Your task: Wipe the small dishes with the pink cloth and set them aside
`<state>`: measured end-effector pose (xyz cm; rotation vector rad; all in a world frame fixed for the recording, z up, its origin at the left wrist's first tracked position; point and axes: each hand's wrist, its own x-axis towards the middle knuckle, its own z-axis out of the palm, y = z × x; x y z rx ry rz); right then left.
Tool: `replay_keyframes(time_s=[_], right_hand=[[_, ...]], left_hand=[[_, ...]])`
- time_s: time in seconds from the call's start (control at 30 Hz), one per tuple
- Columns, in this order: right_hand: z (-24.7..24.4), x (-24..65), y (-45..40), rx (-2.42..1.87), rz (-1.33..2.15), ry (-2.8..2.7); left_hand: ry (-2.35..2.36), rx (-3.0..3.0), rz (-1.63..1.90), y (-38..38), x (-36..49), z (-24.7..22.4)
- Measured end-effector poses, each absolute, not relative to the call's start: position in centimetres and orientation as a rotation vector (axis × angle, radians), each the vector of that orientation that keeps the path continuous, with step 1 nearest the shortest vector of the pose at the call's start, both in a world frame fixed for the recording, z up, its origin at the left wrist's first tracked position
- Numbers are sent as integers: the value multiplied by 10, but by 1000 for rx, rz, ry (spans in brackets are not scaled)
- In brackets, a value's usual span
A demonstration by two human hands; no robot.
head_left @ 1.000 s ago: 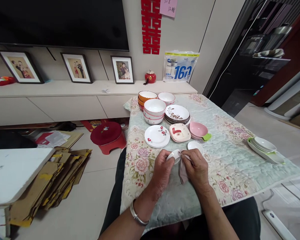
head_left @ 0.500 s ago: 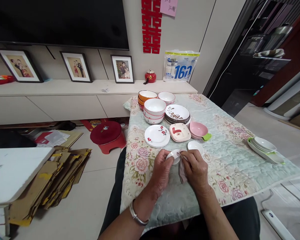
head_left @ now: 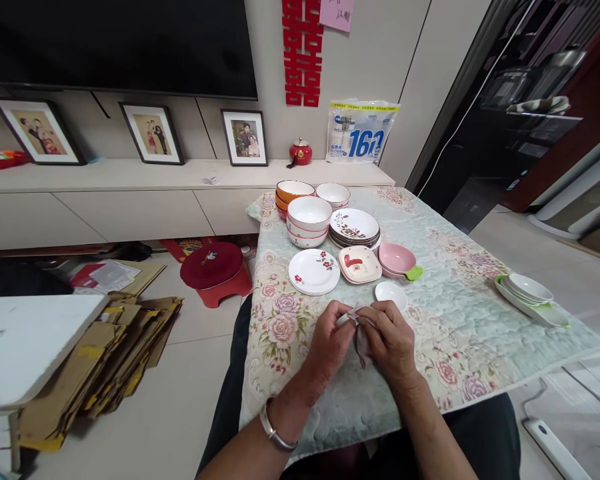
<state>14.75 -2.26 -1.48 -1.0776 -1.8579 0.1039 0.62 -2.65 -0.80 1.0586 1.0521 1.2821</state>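
Observation:
Over the near part of the table, my left hand is closed around a small white dish, mostly hidden by fingers and cloth. My right hand pinches a greyish-pink cloth, pressing it against the dish's edge; the cloth hangs down between both hands. Just beyond my right hand lies another small white dish. Farther off sit white plates with red flowers, squarish patterned dishes and a pink bowl with a green handle.
Stacked bowls and dark-rimmed plates stand at the back of the floral-covered table. White and green dishes sit near the right edge. Left of the table are a red stool and flattened cardboard.
The dish between my hands has tilted and is now more covered by the cloth. My right hand has shifted slightly, bringing the cloth up over the dish's edge.

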Motion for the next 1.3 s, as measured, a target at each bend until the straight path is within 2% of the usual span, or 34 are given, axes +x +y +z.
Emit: replay_keyframes(time_s=[0.37,0.53,0.73,0.97,1.3], right_hand=[[-19,154,-12,-1255,375,-1654],[-18,156,-16,-1307,538,-1589],[-16,154,-18,-1126,451,-1661],[-19,155,-12,-1323,638,-1511],[-20,158,-13,-1342,788,-1367]], left_hand=[[847,615,1386,-23,8,-1],[901,818,1288,-25,8,-2],[1022,1148,1223,-29,6,-3],[757,476,1377,-21,11,-5],[737,439,1277,-21,12,-6]])
